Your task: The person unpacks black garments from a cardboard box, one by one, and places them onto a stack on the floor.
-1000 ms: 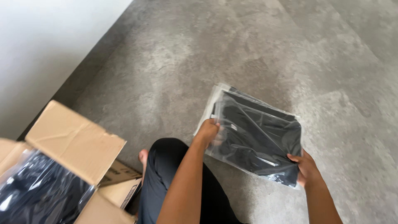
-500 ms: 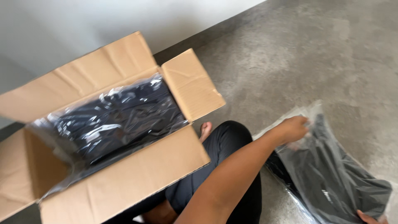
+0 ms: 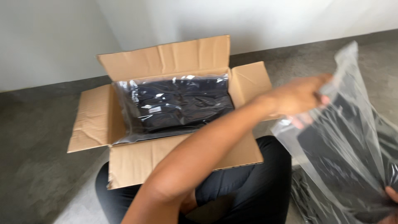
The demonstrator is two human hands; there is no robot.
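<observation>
My left hand [image 3: 300, 99] reaches across to the right and grips the upper edge of a clear plastic bag [image 3: 352, 137] with a dark folded garment inside. The bag is raised and tilted at the right of the view. Only a bit of my right hand [image 3: 391, 194] shows at the bottom right corner, holding the bag's lower end. An open cardboard box [image 3: 182, 54] stands in front of me, its flaps spread. Inside lies a stack of dark garments in clear plastic [image 3: 174, 103].
I sit on a grey concrete floor [image 3: 37, 166] with my legs in dark trousers [image 3: 244, 186] against the box's front flap. A white wall [image 3: 54, 37] with a dark base strip runs behind the box. More plastic-wrapped dark items [image 3: 306, 199] lie under the raised bag.
The view has swung from the floor toward the box, which now fills the middle. The bag has come up off the floor, held higher in both hands.
</observation>
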